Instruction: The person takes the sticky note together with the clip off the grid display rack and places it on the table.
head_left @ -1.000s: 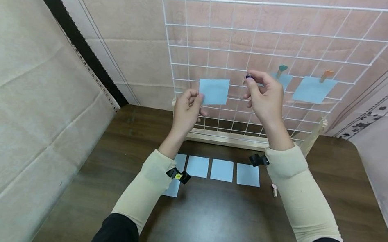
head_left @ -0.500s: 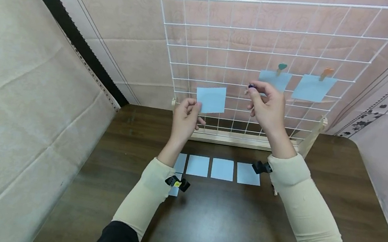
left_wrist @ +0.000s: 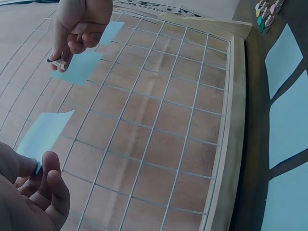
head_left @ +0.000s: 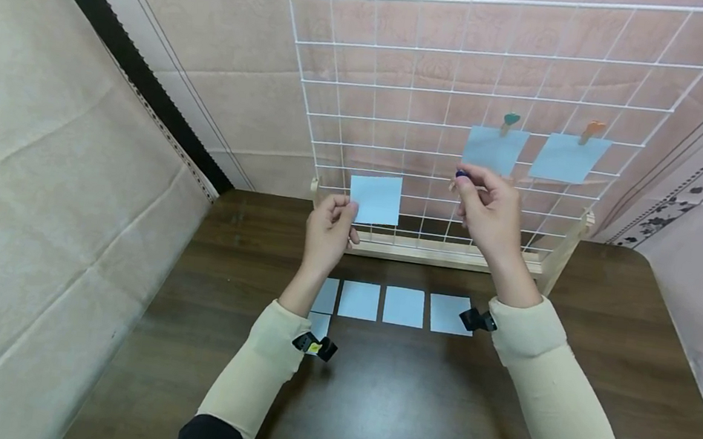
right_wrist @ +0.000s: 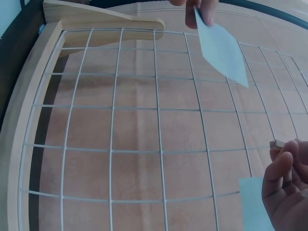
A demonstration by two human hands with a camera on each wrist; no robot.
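My left hand [head_left: 328, 233] pinches a blue paper square [head_left: 374, 199] by its lower left corner, in front of the lower left of a white wire grid [head_left: 442, 54]. In my right hand [head_left: 493, 211], thumb and finger pinch a small wooden clothespin [left_wrist: 59, 63] with a dark blue top. That hand is just below a blue square [head_left: 495, 150] hung by a clip with a green heart [head_left: 511, 119]. Farther right hangs another blue square [head_left: 569, 159] under an orange-topped clip [head_left: 592, 130].
The grid stands in a wooden base [head_left: 441, 256] on a dark wooden table [head_left: 391, 420]. Several blue squares [head_left: 403, 307] lie in a row before it, partly behind the left forearm. A pile of coloured clips [left_wrist: 265, 14] shows in the left wrist view.
Both hands have moved down; the left carries the blue square lower, and the right has shifted slightly right with its clothespin. The hung square behind the right hand shows more fully.
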